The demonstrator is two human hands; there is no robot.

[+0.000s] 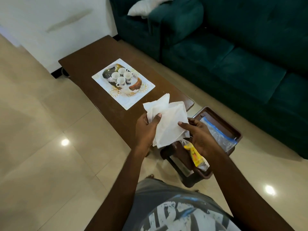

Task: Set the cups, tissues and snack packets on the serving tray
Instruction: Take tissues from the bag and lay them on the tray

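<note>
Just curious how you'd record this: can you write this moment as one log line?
left hand + right hand: holding tissues | cups: four on patterned tray | snack packet: in brown tray

Four white cups (121, 77) stood upright, clustered on the white patterned serving tray (127, 101); a loose stack of white tissues (168, 120) was held between left hand (146, 129) and right hand (200, 135); a yellow snack packet (194, 155) lay in a brown tray (233, 130).

green sofa (250, 55) right | white cushion (141, 7) on it | brown table (86, 64) on tiled floor (41, 130)
</note>
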